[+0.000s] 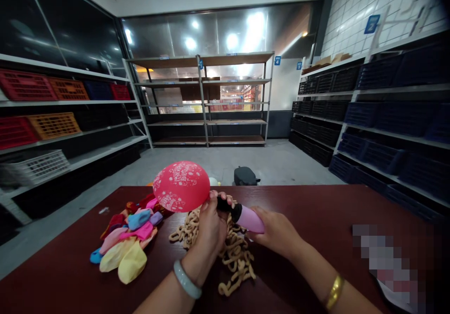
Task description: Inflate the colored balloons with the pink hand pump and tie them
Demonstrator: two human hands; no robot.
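A partly blown-up red balloon (181, 186) with white printing sits at the tip of a hand pump (248, 219), which has a black front and a pink body. My left hand (213, 220) is closed around the balloon's neck and the pump's black end; the neck itself is hidden by my fingers. My right hand (272, 232) grips the rear of the pink body. Below both hands lies a heap of beige, looped, cord-like pieces (235, 257). To the left is a pile of limp balloons (131, 232) in several colours.
The dark red table (298, 276) spans the foreground. A blurred-out item (390, 267) lies at its right side. Past the far edge stands a dark grey object (245, 175) on the floor. Shelves with crates (54, 125) line both sides, and a metal rack (202, 103) stands behind.
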